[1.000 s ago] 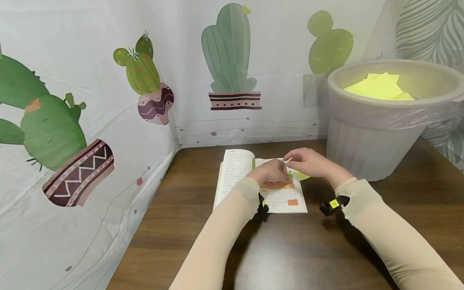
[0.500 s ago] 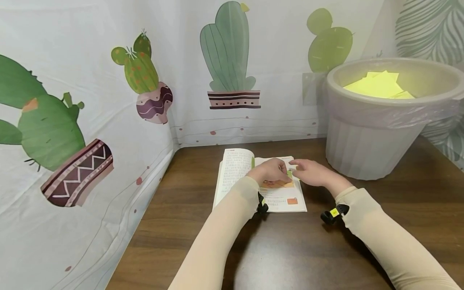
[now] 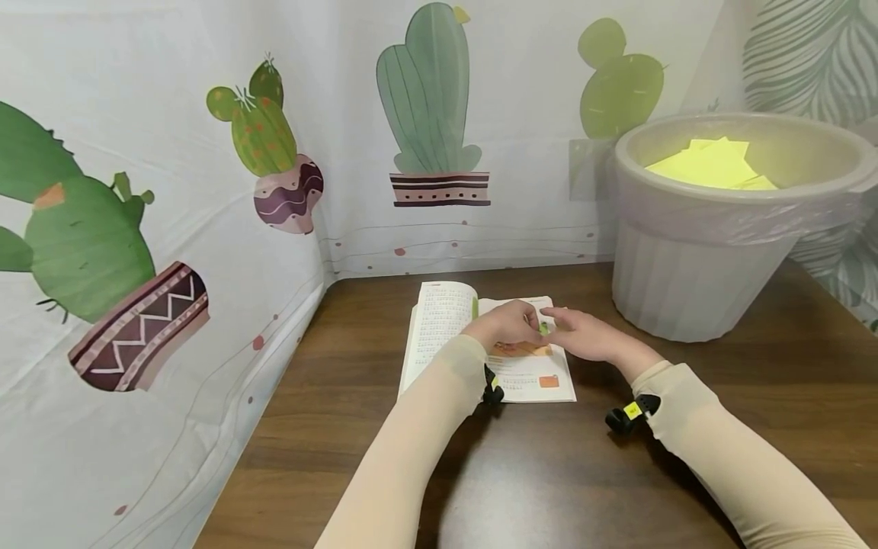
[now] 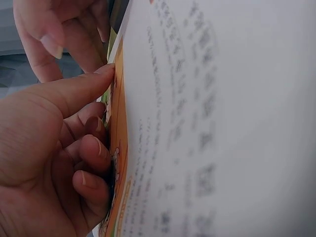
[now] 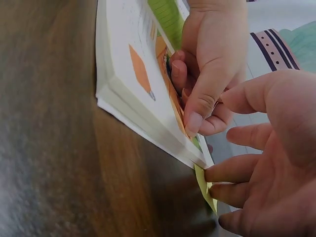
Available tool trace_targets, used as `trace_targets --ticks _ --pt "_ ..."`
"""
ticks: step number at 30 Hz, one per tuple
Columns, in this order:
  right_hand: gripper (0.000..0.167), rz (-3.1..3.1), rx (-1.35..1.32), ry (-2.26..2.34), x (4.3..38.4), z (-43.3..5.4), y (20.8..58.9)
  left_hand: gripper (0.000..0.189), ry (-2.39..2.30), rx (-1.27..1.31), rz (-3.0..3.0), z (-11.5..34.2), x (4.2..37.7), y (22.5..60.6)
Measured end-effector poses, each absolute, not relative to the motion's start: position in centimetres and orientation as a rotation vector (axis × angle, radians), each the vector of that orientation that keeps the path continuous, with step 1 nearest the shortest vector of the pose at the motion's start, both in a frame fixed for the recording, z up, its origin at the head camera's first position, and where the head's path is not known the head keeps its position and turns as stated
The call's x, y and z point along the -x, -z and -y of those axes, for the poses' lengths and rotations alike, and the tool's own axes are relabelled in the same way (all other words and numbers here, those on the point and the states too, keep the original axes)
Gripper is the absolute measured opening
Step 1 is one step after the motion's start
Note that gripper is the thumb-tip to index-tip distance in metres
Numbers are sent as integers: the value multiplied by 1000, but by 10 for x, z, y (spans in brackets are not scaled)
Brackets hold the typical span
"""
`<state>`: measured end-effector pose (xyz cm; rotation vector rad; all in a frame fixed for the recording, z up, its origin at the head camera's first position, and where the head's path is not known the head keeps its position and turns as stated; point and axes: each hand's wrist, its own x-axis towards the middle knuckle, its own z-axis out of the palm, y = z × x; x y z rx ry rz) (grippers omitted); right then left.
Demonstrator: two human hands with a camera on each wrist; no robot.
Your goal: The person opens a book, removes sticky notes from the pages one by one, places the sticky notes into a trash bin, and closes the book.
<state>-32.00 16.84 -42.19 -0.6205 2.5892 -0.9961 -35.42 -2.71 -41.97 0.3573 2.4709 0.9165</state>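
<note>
An open book point(image 3: 439, 324) with printed text and coloured pictures lies on the table. My left hand point(image 3: 509, 322) rests on its right page; in the left wrist view the thumb point(image 4: 84, 89) presses the page and the other fingers are loosely curled. At the page's outer edge is my right hand point(image 3: 586, 333), fingers spread. A yellow paper slip point(image 5: 205, 190) sticks out from the book's edge in the right wrist view, with right fingertips touching it. The head view has the slip hidden behind the hand.
A large pale bin point(image 3: 693, 267) with a plastic liner and yellow papers point(image 3: 716, 162) stands at the back right of the wooden table point(image 3: 357, 457). A white cloth point(image 3: 357, 114) with printed cacti hangs behind and at the left.
My right hand has come down and slightly right from near the page's far edge. The yellow slip that showed beside it is now covered. My left hand stays on the page.
</note>
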Motion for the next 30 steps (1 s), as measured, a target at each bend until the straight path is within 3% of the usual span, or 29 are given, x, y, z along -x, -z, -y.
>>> trace_targets --ticks 18,30 --pt "46 -2475 547 1319 321 -174 418 25 -912 -338 -2452 27 354 419" --pt "55 -2061 335 1793 318 -170 417 41 -941 -345 -2434 26 352 417"
